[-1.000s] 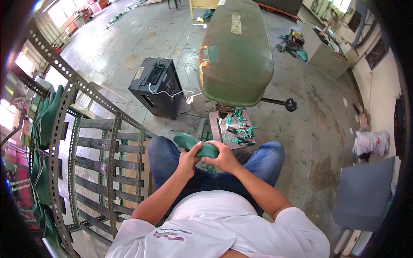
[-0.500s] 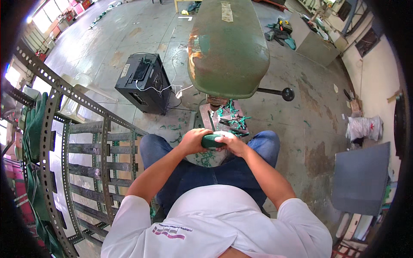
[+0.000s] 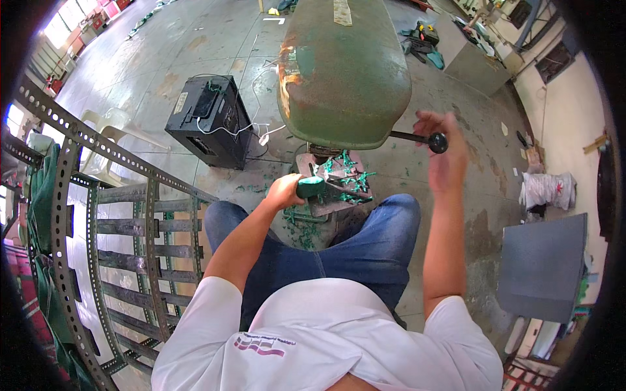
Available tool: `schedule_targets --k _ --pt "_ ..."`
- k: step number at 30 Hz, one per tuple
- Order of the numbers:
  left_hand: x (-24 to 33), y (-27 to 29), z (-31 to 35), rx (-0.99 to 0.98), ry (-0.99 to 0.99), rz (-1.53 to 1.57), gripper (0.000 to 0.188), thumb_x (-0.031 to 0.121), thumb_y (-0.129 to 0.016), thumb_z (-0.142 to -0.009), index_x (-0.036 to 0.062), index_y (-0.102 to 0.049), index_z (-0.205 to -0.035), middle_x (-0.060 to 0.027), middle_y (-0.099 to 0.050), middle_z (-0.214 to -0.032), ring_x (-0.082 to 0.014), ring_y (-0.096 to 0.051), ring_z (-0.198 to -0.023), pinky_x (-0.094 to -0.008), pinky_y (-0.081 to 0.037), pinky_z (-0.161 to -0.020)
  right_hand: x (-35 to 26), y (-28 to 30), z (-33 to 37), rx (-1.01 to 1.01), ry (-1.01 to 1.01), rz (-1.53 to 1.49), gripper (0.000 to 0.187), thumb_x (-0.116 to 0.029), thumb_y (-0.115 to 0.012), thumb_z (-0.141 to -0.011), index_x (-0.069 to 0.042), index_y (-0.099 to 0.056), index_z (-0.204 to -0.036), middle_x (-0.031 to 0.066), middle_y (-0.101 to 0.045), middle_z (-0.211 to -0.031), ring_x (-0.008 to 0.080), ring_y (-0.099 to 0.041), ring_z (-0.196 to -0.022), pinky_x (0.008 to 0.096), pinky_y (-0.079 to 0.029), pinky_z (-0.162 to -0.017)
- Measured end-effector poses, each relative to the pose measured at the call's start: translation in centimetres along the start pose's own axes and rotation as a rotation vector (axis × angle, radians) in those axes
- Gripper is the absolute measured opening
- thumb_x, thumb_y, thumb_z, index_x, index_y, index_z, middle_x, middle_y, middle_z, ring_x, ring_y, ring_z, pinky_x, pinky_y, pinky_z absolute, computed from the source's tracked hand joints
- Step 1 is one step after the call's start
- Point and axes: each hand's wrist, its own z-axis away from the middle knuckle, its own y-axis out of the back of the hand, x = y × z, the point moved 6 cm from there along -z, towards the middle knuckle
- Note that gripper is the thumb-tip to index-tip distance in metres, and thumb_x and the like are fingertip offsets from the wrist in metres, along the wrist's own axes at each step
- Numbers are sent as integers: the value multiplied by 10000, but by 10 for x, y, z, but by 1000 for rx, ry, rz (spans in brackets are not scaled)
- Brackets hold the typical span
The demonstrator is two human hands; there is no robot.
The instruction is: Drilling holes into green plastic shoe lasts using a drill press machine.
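My left hand (image 3: 285,191) is closed on a green rounded block (image 3: 311,187), its thumb and fingers at the block's left end. The block is at the left side of a drill press table (image 3: 324,206), which is strewn with green shavings (image 3: 352,183). Above stands the worn green drill press head (image 3: 345,72), hiding most of the spindle. My right hand (image 3: 447,140) is raised beside the black ball knob (image 3: 437,143) of the press lever. Its fingers are apart and somewhat blurred; whether the palm touches the knob, I cannot tell.
At left runs a perforated metal rack (image 3: 151,247) with dark slats. A black speaker-like box (image 3: 207,124) with a white cable (image 3: 261,127) stands on the floor beyond it. To the right are a grey panel (image 3: 542,268) and a white sack (image 3: 548,190).
My right hand has left the green block and moved up and right to the lever knob. My left hand, keeping the block, has shifted slightly left and forward toward the press table.
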Motion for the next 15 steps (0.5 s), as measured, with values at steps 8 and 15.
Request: schedule_targets --k 8,15 --pt "-14 0 -23 -54 49 -93 755 286 -977 -628 105 -691 -1302 -150 -720 -1236 -384 -694 -1180 -486 -564 -1013 -107 -81 15 -396 90 1057 358 -304 -663 -1026 21 -811 -1054 223 -779 -929 306 -751 -867 431 -577 -784" --pt "-20 4 -32 -104 78 -101 895 281 -994 -584 146 -691 -1415 -158 -775 -1244 -378 -732 -1159 -480 -583 -1007 -91 -97 2 -585 62 1583 240 -136 -648 -932 -34 -835 -1041 284 -745 -970 482 -734 -917 558 -596 -855"
